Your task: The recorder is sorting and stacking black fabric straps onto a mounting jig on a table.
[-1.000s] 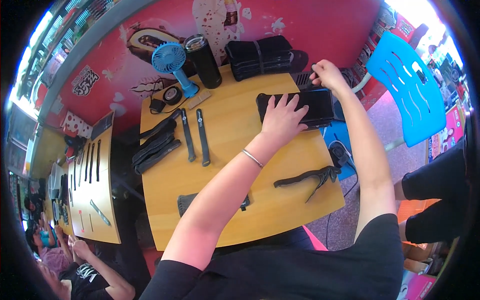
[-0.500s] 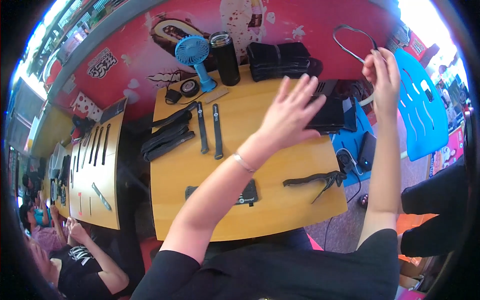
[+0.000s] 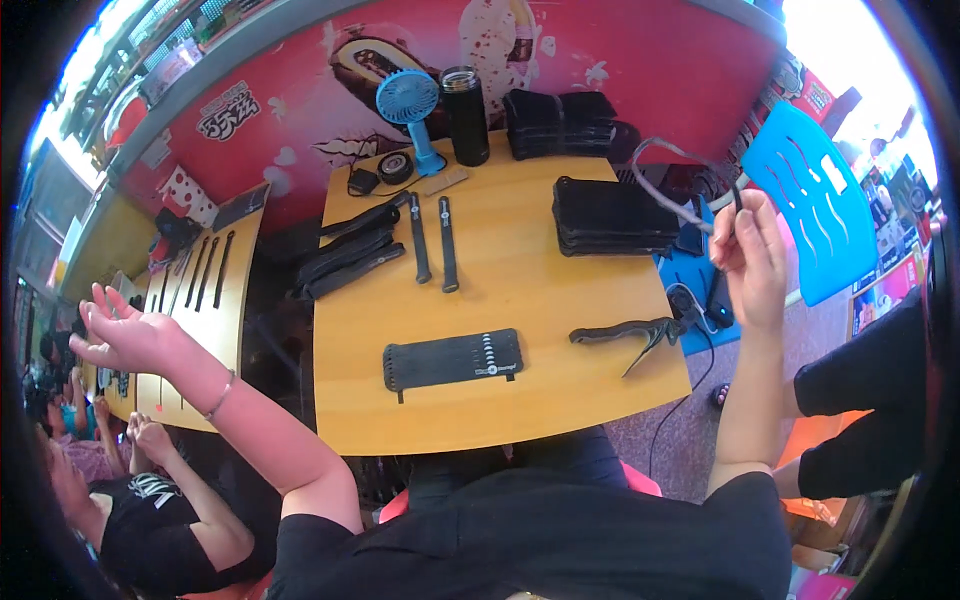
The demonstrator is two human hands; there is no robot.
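My left hand (image 3: pixel 130 335) is raised out to the far left with its fingers spread and nothing in it. Off the table's right side, my right hand (image 3: pixel 752 248) pinches a thin grey looped strap or cord (image 3: pixel 668 145), whose loop arcs up and to the left. Below on the table lies a flat black bundle of straps (image 3: pixel 450 360), near the front edge. A crumpled black strap (image 3: pixel 630 330) rests by the right edge. Farther back sits a stack of flat black pieces (image 3: pixel 610 215).
Two black straps (image 3: pixel 447 245) and a pile of folded black ones (image 3: pixel 350 250) lie at the left of the table (image 3: pixel 560 290). A blue fan (image 3: pixel 410 100) and black bottle (image 3: pixel 463 115) stand behind. Blue chair (image 3: pixel 815 200) at right; a person (image 3: pixel 165 530) sits at left.
My left hand has swung from over the black stack to the far left, uncovering the stack and the strap bundle. My right hand has come lower, still with the loop.
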